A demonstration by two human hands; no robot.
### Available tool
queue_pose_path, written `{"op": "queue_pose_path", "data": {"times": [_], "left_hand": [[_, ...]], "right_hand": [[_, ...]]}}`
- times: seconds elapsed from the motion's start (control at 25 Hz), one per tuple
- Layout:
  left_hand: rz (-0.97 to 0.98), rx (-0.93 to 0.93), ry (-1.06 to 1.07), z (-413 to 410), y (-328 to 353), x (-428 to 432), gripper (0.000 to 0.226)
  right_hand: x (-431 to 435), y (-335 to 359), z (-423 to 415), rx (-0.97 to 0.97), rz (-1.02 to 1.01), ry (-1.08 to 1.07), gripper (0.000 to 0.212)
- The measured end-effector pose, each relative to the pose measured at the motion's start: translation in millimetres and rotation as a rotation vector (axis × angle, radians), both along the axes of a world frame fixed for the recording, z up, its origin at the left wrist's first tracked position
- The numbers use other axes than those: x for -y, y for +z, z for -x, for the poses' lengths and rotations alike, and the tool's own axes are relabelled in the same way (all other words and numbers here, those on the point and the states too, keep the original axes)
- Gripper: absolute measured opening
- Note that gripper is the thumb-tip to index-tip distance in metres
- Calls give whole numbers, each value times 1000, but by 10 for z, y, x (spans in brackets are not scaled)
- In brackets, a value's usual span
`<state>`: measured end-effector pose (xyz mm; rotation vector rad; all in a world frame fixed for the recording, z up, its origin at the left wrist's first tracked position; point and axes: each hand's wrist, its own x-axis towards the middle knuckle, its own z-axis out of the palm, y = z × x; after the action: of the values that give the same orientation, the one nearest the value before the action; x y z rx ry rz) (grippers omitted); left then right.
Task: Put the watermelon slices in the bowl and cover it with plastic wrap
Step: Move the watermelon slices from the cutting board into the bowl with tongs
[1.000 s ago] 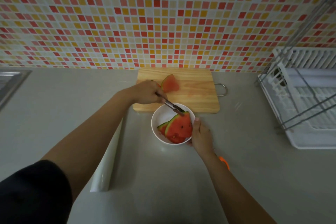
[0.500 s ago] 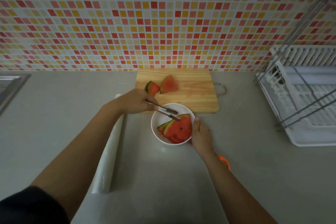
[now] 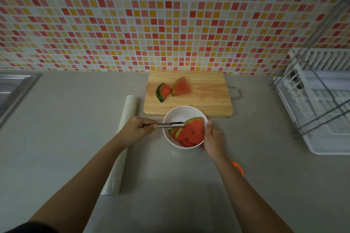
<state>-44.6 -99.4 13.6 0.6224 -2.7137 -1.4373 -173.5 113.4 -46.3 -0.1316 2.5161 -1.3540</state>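
Note:
A white bowl (image 3: 174, 114) stands on the grey counter just in front of a wooden cutting board (image 3: 206, 100). Two watermelon slices (image 3: 191, 133) lie stacked in the bowl's right half. My left hand (image 3: 137, 128) grips metal tongs (image 3: 171, 124) whose tips reach over the bowl and touch the upper slice's rind edge. My right hand (image 3: 212, 137) holds the bowl's right rim. Two more slices lie on the board, a small one with rind (image 3: 162, 91) and a paler wedge (image 3: 181, 87). A roll of plastic wrap (image 3: 123, 143) lies left of the bowl, partly under my left arm.
A white dish rack (image 3: 322, 104) fills the right side. A steel sink edge (image 3: 13, 91) shows at far left. An orange-handled tool (image 3: 237, 167) peeks out beside my right forearm. The tiled wall rises directly behind the board.
My left hand with the tongs has pulled back from over the board to the bowl's left side, uncovering the small slice on the board. The right hand stays on the bowl.

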Motion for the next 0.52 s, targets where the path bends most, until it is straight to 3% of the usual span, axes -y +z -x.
{"op": "queue_pose_path", "data": {"times": [0.16, 0.32, 0.52], "left_hand": [[228, -14, -186, 145, 186, 115, 19], [399, 136, -388, 476, 378, 266, 21], [454, 197, -459, 722, 539, 386, 23]], "right_hand": [[8, -36, 11, -2, 14, 8, 64], [-9, -21, -2, 22, 24, 2, 61], [13, 22, -8, 101, 54, -11, 56]]}}
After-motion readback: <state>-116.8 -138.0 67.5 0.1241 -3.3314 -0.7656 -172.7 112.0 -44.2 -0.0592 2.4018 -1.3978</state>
